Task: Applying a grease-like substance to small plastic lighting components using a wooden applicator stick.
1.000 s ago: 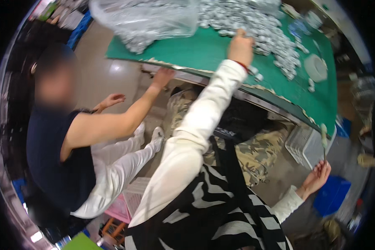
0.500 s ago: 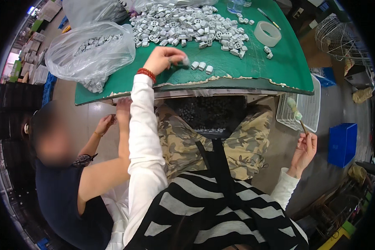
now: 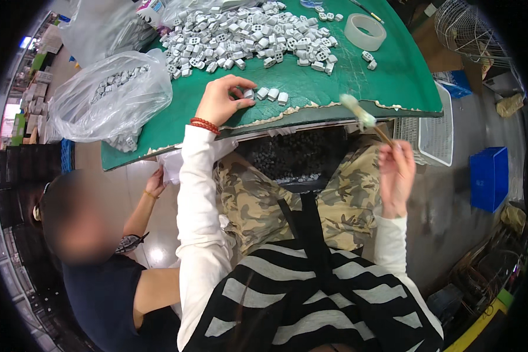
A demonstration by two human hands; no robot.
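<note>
My left hand (image 3: 224,101) rests at the green table's near side, its thumb and fingers pinching a small grey-white block (image 3: 249,94). That block stands at the left end of a short row of similar blocks (image 3: 273,94). In my right hand (image 3: 398,173) is a thin brown stick with a pale, wrapped, bulging tip (image 3: 358,110). The tip is raised near the table's front edge, apart from the blocks and slightly blurred. A big heap of grey-white blocks (image 3: 246,38), some showing holes, lies farther back.
A clear plastic bag of blocks (image 3: 114,97) sits at the table's left. A tape roll (image 3: 365,32) and a few loose blocks (image 3: 369,60) lie right. A co-worker (image 3: 100,281) sits at my left. Below the table is a dark bin (image 3: 293,155); white basket (image 3: 437,132) at right.
My left hand has set its block down beside the row. My right hand has swung inward and up, bringing the stick's tip toward the table edge. The view has shifted slightly.
</note>
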